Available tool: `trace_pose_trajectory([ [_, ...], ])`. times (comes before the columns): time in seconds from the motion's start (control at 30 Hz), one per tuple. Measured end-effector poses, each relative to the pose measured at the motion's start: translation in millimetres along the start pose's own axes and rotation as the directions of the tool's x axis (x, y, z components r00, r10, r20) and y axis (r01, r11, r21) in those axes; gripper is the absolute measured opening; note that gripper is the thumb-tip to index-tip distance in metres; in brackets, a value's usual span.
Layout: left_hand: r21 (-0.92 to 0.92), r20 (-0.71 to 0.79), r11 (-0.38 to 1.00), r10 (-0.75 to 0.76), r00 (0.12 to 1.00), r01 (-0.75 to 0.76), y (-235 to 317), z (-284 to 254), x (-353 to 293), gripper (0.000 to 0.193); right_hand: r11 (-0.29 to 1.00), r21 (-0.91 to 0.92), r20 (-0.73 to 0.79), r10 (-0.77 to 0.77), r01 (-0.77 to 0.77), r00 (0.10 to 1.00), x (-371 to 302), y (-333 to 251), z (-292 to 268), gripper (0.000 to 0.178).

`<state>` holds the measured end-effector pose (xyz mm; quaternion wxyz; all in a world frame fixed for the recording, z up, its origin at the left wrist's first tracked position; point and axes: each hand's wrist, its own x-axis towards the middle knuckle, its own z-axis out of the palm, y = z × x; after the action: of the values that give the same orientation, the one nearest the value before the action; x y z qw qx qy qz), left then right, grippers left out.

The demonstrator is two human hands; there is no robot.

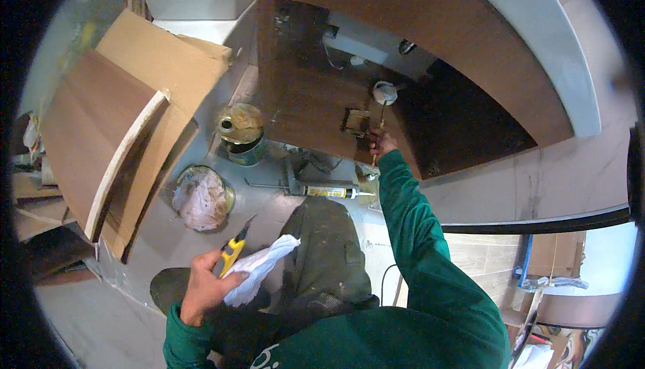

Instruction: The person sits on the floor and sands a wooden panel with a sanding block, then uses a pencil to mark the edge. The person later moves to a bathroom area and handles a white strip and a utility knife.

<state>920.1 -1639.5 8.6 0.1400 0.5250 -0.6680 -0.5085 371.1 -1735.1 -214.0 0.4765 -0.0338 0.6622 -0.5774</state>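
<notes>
My left hand (208, 283) is closed around a yellow utility knife (232, 255), its blade pointing up and away. The same hand holds a crumpled white cloth or paper (259, 271). My right hand (383, 144) reaches into the opening of a dark brown curved cabinet (309, 87). Its fingers pinch a thin stick (383, 115), like a slim brush handle. The stick's far end meets a round whitish piece (385, 93) on the cabinet's inside; whether they touch, I cannot tell. Just left of that hand is a small square cutout (356, 122).
A caulking gun with a cartridge (329, 191) lies on the floor before my knees. Left of it stand an open metal can (243, 144) and a tub covered with pale film (201, 197). A curved brown panel (101, 134) leans on cardboard (158, 56) at the left.
</notes>
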Motion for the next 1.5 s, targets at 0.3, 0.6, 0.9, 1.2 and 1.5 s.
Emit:
trace_pose_trajectory([
  [0.3, -0.307, -0.385, 0.947, -0.218, 0.897, 0.099, 18, 19, -50, 0.025, 0.343, -0.741, 0.357, -0.528, 0.578, 0.771, 70, 20, -81, 0.032],
  [0.6, -0.278, -0.599, 0.960, -0.168, 0.783, -0.007, 16, 25, -101, 0.025, 0.158, -0.902, 0.184, -0.701, 0.402, 0.689, 2, 14, -37, 0.036],
  [0.9, -0.472, -0.709, 0.871, -0.283, 0.645, -0.136, 44, 61, -106, 0.024, -0.130, -0.917, 0.388, -0.521, 0.378, 0.761, -30, -30, 1, 0.039],
  [1.2, -0.525, -0.661, 0.811, -0.197, 0.724, -0.258, 49, 59, -100, 0.026, -0.093, -0.923, 0.368, -0.499, 0.373, 0.785, -30, -23, -9, 0.038],
  [1.5, -0.566, -0.581, 0.800, -0.219, 0.784, -0.196, 45, 55, -80, 0.030, 0.439, -0.484, 0.318, -0.718, 0.757, 0.620, -195, 51, -11, 0.040],
])
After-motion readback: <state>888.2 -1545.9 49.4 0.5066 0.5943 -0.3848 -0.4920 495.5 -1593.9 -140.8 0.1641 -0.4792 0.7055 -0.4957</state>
